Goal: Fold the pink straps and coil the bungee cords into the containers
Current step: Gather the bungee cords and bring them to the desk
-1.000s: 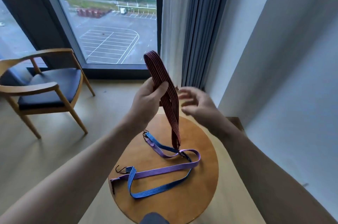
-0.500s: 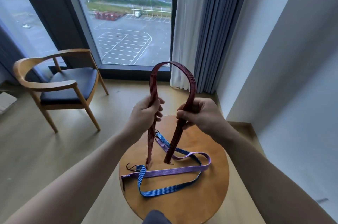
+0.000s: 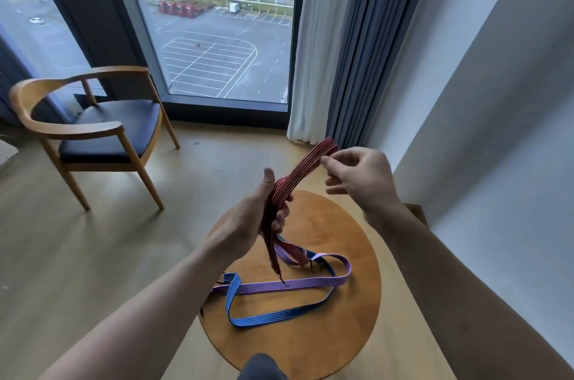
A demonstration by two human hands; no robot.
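Replacing an earlier arch, the red striped bungee cord (image 3: 302, 171) is gripped doubled by the left hand (image 3: 248, 224) over the round wooden table (image 3: 341, 333), its bend pinched by the right hand (image 3: 363, 181); coiling seems begun.

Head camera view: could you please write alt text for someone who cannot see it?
The left hand grips a folded red striped bungee cord while the right hand pinches its upper loop, above a round wooden table bearing a blue striped bungee cord and a pink flat strap.
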